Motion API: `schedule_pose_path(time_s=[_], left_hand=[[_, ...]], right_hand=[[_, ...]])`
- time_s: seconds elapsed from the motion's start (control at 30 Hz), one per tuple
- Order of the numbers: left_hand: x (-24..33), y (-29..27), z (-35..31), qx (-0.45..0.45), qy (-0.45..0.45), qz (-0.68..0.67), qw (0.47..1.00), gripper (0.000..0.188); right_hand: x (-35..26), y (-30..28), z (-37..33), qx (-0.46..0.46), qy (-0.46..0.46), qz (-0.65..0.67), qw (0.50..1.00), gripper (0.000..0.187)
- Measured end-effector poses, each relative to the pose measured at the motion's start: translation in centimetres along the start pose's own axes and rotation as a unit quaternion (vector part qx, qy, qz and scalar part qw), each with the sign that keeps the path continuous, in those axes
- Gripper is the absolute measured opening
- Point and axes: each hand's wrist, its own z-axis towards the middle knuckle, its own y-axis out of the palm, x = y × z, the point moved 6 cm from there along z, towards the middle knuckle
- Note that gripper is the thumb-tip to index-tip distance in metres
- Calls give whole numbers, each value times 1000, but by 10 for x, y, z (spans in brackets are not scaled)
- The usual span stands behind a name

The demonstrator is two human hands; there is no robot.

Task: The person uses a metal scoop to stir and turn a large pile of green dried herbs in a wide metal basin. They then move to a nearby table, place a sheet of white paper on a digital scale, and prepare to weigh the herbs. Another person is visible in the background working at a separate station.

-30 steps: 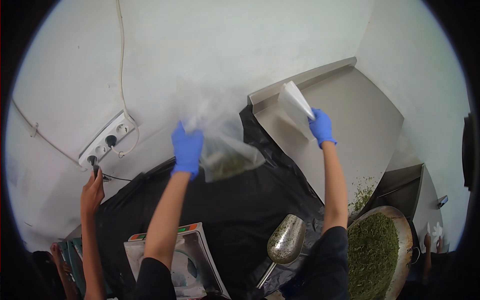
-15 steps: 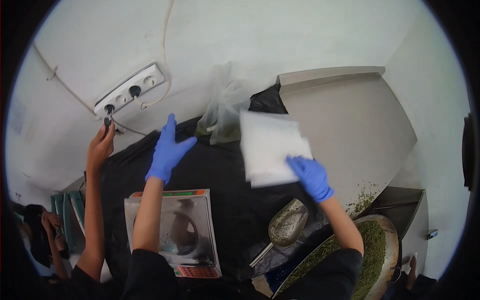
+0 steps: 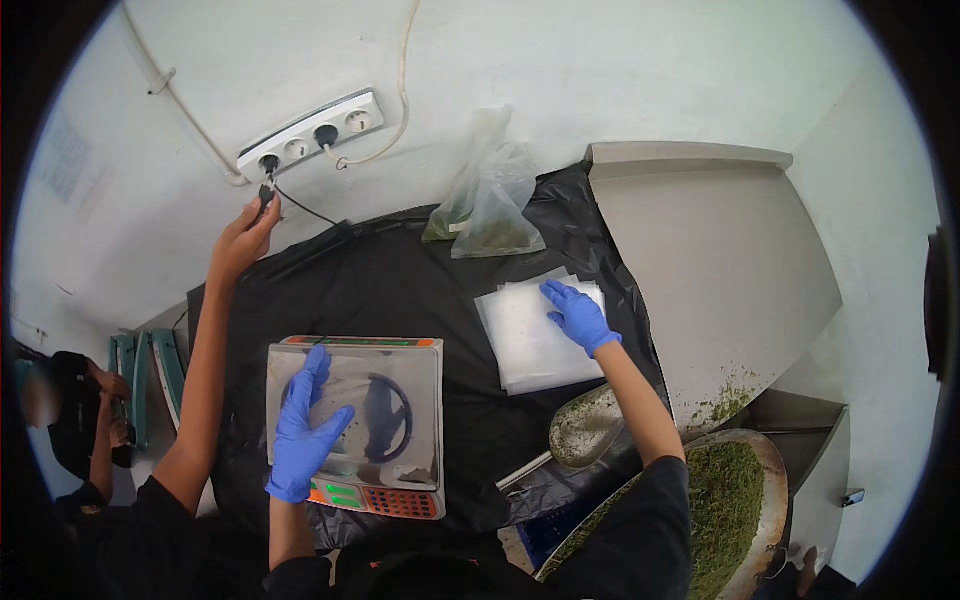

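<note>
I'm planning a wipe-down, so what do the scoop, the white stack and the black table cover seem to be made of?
Scoop: metal, probably steel, shiny; it has a grey sheen under green flecks.
White stack: likely thin plastic film, smooth; its uneven edges look translucent.
Black table cover: probably plastic sheeting, slightly glossy; its creases catch light, though coated fabric is possible.

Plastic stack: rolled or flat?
Flat: the plastic stack lies on the black cover, its corners and straight edges showing, with the right hand on top.
</note>
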Motion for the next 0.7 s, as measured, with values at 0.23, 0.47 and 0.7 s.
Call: schedule_pose_path(time_s=[0.23,0.47,0.7], left_hand=[[-17,-22,-37,45,-36,-34,998,71],[-31,-32,-57,48,-17,-35,998,70],[-49,-56,-86,47,-61,-29,997,69]], right_hand=[[19,25,3,-18,54,-32,998,9],[-15,16,21,-45,-17,89,995,29],[-98,3,-39,-291,-33,-147,945,75]])
